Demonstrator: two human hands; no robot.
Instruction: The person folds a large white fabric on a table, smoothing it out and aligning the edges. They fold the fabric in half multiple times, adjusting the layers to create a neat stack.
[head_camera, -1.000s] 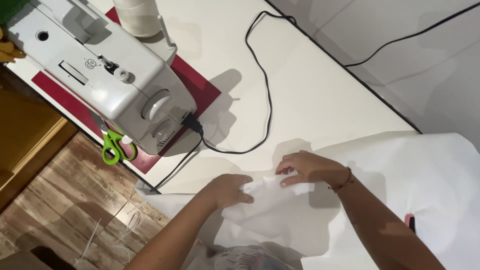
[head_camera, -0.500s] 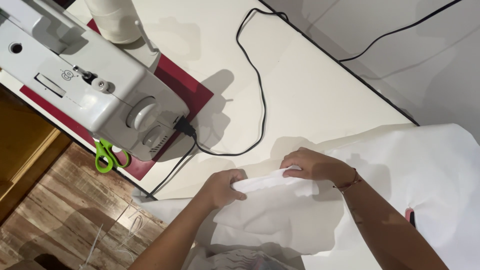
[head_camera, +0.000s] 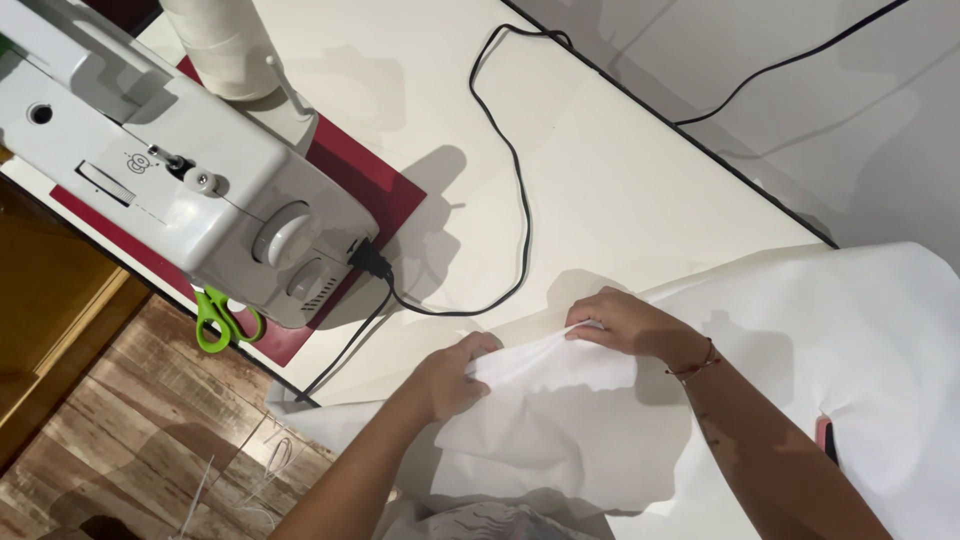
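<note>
A large sheet of white fabric (head_camera: 800, 360) lies over the near right part of the white table (head_camera: 620, 180). My left hand (head_camera: 452, 375) pinches a folded edge of the fabric near the table's front edge. My right hand (head_camera: 625, 325), with a thin red cord bracelet at the wrist, grips the same fold a little to the right. The fold is lifted slightly between the two hands. Part of the fabric hangs off the table toward me.
A white sewing machine (head_camera: 190, 190) stands on a dark red mat (head_camera: 375, 185) at the left, a large white thread cone (head_camera: 225, 40) behind it. Its black power cord (head_camera: 515, 200) loops across the table. Green-handled scissors (head_camera: 222, 318) lie by the machine. Wooden floor (head_camera: 130, 430) shows lower left.
The camera view has shifted slightly. My two hands have drawn closer along the fabric fold and lifted it a little; the machine and cord stay where they were.
</note>
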